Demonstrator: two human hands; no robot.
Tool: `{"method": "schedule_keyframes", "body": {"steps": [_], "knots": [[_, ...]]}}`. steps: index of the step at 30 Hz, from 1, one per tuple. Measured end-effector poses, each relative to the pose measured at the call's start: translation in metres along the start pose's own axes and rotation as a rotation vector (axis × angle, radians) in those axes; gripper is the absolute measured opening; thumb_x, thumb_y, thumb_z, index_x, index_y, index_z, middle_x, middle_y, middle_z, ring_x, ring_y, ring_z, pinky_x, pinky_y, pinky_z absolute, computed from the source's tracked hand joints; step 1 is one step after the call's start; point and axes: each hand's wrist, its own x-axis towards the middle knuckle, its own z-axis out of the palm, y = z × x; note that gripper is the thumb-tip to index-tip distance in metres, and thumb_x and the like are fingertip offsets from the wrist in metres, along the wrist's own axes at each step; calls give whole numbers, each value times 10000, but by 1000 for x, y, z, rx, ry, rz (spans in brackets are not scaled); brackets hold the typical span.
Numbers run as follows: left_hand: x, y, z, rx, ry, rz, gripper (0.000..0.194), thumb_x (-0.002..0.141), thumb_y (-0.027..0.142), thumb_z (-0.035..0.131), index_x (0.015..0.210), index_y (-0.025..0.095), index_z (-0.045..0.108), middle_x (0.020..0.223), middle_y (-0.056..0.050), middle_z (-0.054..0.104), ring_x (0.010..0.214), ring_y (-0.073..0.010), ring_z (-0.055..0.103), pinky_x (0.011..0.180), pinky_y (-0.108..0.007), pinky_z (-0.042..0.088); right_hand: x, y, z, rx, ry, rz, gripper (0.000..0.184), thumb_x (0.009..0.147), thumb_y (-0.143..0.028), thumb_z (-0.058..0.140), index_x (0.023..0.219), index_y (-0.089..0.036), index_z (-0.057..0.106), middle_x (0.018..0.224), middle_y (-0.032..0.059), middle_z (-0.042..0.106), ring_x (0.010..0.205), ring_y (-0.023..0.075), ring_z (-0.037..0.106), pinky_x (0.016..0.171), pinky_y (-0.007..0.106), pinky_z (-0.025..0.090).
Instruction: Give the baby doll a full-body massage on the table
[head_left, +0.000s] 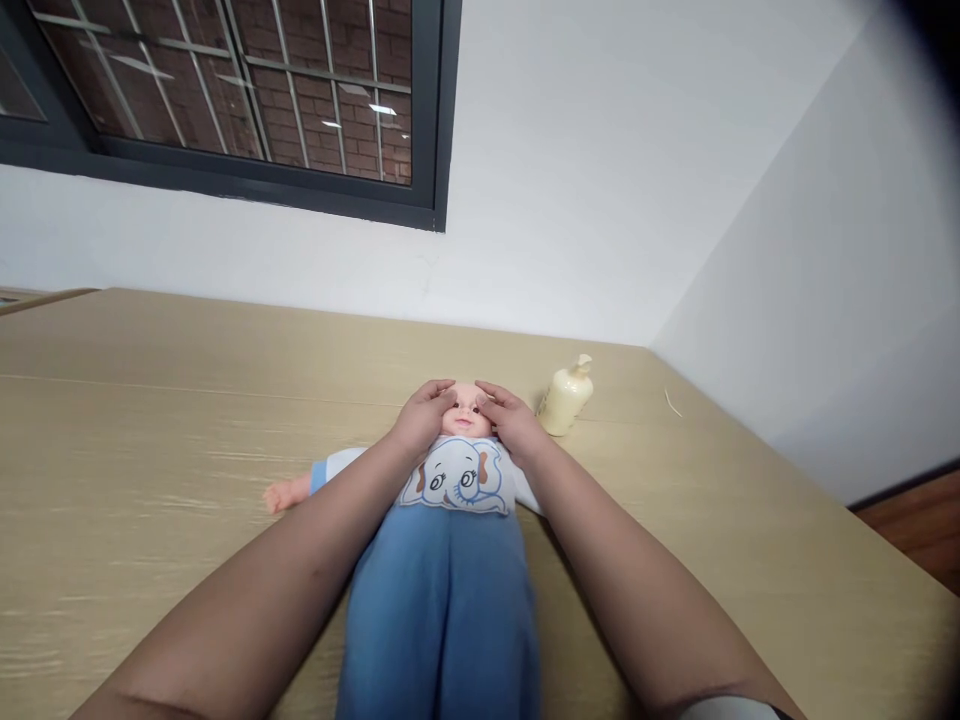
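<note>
A baby doll (pixel 450 580) lies on its back on the wooden table, its head toward the wall and its legs toward me. It wears a white top with an elephant print (pixel 469 492) and blue trousers. My left hand (pixel 425 415) curves around one side of the doll's head (pixel 466 424), thumb near its eye. On the other side my right hand (pixel 512 418) cups the head the same way, its thumb beside the other eye. Both hands' fingers reach up along the head's sides. One doll hand (pixel 286 494) sticks out at the left; the other is hidden by my right forearm.
A cream pump bottle (pixel 566 400) stands upright just right of my right hand. Farther right, a thin pale strand (pixel 673 402) lies on the table (pixel 187 420). White walls border the back and right, with a barred window (pixel 262 90) at upper left.
</note>
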Motion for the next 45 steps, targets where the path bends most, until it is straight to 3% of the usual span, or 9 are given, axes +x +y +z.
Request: {"method": "schedule_keyframes", "body": {"steps": [5,11,16,22,29,40,45], "knots": [[2,-1,-2,-24,15,-12,346,736,250,650,1065,153,698,1123,-118,718,1032,-271,673,891,-373,541,-4,-5,-3,24,-14,65,555,843,-314,623,1389,-230,575,1191,72,720,957,222,695,847,384,586],[-1,5,1,-4,-2,-7,316,760,326,673,1022,152,702,1068,-116,729,1010,-275,680,862,-366,549,0,2,-1,-43,16,4,531,880,-408,584,1383,-239,577,1221,59,709,1078,234,667,936,396,552],[-2,7,1,92,27,6,399,684,319,786,1035,151,702,1038,-110,730,992,-289,677,869,-376,525,6,10,0,-96,23,-77,561,807,-476,711,1303,-236,605,1251,63,691,1161,229,643,1023,377,498],[-2,5,0,144,13,14,438,716,332,776,1100,145,675,1082,-122,720,982,-280,685,854,-371,517,12,14,1,-70,37,-80,584,753,-444,774,1265,-209,619,1173,84,720,1057,232,691,959,385,536],[2,0,-1,83,-11,22,377,746,352,745,1060,152,685,1070,-110,728,997,-268,681,893,-375,520,10,15,1,-19,39,-66,518,830,-403,715,1312,-236,625,1238,61,720,1146,232,661,1009,402,521],[5,-5,-8,-77,-44,-42,386,788,270,670,1157,156,683,1230,-152,697,1086,-282,674,939,-411,540,-2,1,-10,14,-45,54,542,897,-332,606,1425,-225,541,1245,81,713,1004,213,711,865,370,591],[3,-1,-5,-31,-38,-6,355,784,341,687,1084,152,693,1169,-133,714,1080,-281,669,949,-391,526,0,2,-6,-43,-2,-5,511,883,-382,642,1369,-236,585,1243,64,710,1091,214,680,949,378,553]]}}
